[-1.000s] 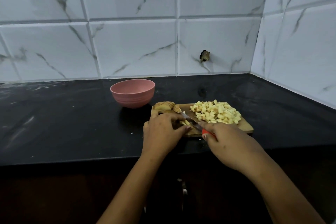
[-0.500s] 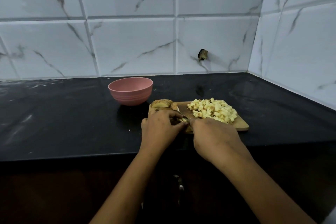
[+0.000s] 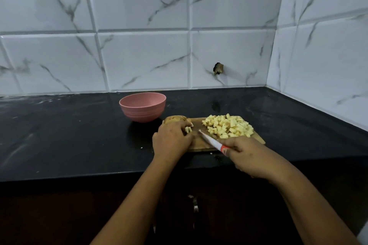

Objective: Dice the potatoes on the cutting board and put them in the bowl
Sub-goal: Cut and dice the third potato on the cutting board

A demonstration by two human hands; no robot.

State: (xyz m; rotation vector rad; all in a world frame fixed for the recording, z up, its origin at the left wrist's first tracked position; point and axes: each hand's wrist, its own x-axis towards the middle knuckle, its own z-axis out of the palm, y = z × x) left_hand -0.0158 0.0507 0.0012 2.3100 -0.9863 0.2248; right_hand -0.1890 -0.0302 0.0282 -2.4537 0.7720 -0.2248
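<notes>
Right hand (image 3: 250,155): at the near right edge of the cutting board (image 3: 199,144), fingers curled round the red-handled knife (image 3: 211,141); blade angled left, tip beside the strips.
Left hand (image 3: 171,141): on the board's near left part, fingertips curled over a few potato strips (image 3: 188,129).
Change: half a second ago both hands bunched over the cut; the right has drawn back, blade clear. Likely one cut done, the next being lined up.
Diced potato (image 3: 229,126): heaped at the board's far right.
Uncut potato (image 3: 175,119): skin-on, far left corner.
Bowl (image 3: 142,107): pink, on the worktop (image 3: 79,135) beyond that corner; no dice visible inside.
</notes>
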